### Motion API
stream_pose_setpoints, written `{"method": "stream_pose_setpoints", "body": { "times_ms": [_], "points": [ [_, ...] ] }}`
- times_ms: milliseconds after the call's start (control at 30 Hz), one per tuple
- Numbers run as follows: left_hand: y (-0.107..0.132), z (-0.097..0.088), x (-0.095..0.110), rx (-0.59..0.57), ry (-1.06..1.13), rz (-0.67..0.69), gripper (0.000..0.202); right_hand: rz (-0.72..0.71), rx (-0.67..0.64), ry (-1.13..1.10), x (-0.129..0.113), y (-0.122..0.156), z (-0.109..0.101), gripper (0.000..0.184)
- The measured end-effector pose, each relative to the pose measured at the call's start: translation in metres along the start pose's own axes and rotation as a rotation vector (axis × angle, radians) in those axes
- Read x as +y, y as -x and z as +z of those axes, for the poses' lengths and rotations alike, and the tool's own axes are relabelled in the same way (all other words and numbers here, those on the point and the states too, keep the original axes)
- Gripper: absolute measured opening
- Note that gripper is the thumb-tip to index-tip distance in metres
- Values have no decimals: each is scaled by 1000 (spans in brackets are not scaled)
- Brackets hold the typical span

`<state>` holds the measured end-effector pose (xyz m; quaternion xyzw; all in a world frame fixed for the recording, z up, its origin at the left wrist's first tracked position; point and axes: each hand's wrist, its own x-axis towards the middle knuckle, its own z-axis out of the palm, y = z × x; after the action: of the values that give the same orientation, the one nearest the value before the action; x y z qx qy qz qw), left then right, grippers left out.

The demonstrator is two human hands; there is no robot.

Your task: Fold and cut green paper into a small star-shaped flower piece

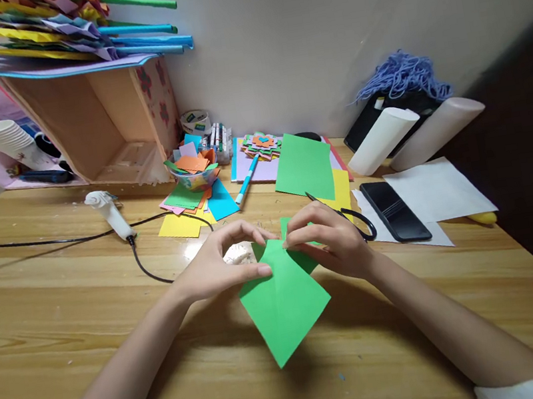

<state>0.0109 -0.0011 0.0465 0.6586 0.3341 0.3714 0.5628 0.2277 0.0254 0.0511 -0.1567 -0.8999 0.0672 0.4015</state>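
Note:
Both hands hold a piece of green paper (283, 305) above the near part of the table. Faint crease lines run across it, and its lowest corner points toward me. My left hand (220, 261) pinches its upper left side, thumb on top and fingers behind. My right hand (328, 240) has its fingertips closed on the upper right edge, where another green part shows behind; I cannot tell if it is the same sheet. Just beyond my right hand lie black-handled scissors (364, 223), partly hidden by it. A larger green sheet (304, 166) rests farther back.
A white glue gun (111, 214) with a black cord stands at left. Behind are a bowl of paper scraps (196, 178), a blue marker (247, 181) and an open box (157, 102). At right lie a black phone (394, 211), white paper (447, 188) and paper rolls (383, 140).

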Motion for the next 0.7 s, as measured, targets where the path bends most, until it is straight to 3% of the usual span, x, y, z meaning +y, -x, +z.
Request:
{"method": "stream_pose_setpoints", "body": {
  "times_ms": [267,500,700],
  "points": [
    [-1,0,0,21,-84,60,26,21,11,-15,0,0,2,10],
    [2,-3,0,-77,-139,-5,60,29,95,-9,-2,1,-2,15],
    [2,1,3,-81,-163,-103,32,-44,98,-51,-7,-1,3,17]
  ]
}}
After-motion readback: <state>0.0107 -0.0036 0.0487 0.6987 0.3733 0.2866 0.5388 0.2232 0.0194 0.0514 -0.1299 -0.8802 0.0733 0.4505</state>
